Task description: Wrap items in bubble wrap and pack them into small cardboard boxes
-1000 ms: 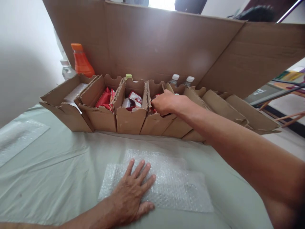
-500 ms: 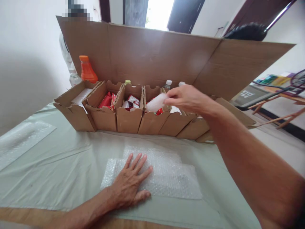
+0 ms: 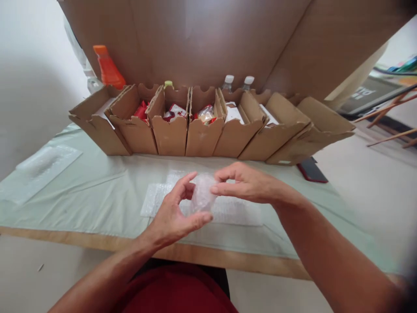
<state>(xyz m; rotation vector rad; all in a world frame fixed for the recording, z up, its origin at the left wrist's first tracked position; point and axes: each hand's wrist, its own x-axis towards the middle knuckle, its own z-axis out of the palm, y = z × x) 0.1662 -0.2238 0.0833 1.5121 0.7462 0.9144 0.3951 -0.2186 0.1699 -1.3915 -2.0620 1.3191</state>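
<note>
In my right hand (image 3: pixel 247 182) is a translucent whitish roll (image 3: pixel 203 193), pinched at its right edge between thumb and fingers. My left hand (image 3: pixel 176 211) is curved around the roll's left side, thumb and fingers spread apart; no firm grip by it shows. Both hands are above overlapping sheets of bubble wrap (image 3: pixel 239 213) on the pale green tablecloth, and they partly cover these sheets. What the roll is made of is blurred.
Beyond the hands, a row of open cardboard bins (image 3: pixel 202 139) holds red packets (image 3: pixel 141 111) and white items. An orange bottle (image 3: pixel 110 67) stands behind, before an upright cardboard panel (image 3: pixel 208 43). More bubble wrap (image 3: pixel 42 167) lies left; a dark flat object (image 3: pixel 312 170) lies right.
My right hand has come back from above the bins to the near table with the roll. My left hand has lifted off the bubble wrap to the roll. The view has tilted down.
</note>
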